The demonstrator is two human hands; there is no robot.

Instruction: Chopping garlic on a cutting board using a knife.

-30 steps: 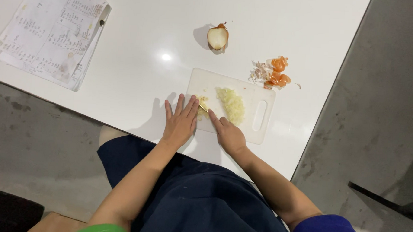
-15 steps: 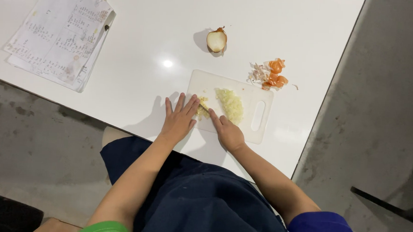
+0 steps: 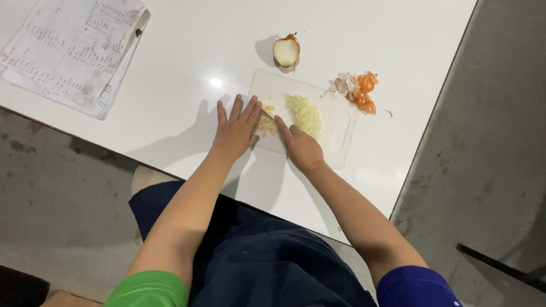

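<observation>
— What's in the head view?

— My left hand (image 3: 236,130) lies flat with fingers spread, released, at the left edge of the white cutting board (image 3: 341,141) on the white surface (image 3: 185,57). My right hand (image 3: 301,147) is clenched on a knife (image 3: 267,114); only a sliver of blade shows between the hands.

— And the food?

— Chopped onion (image 3: 304,112) is piled mid-board, with a smaller bit beside my left fingertips. A half onion (image 3: 286,50) sits just beyond the board, peels (image 3: 357,91) at its far right corner, papers (image 3: 75,50) well apart on the left.
</observation>
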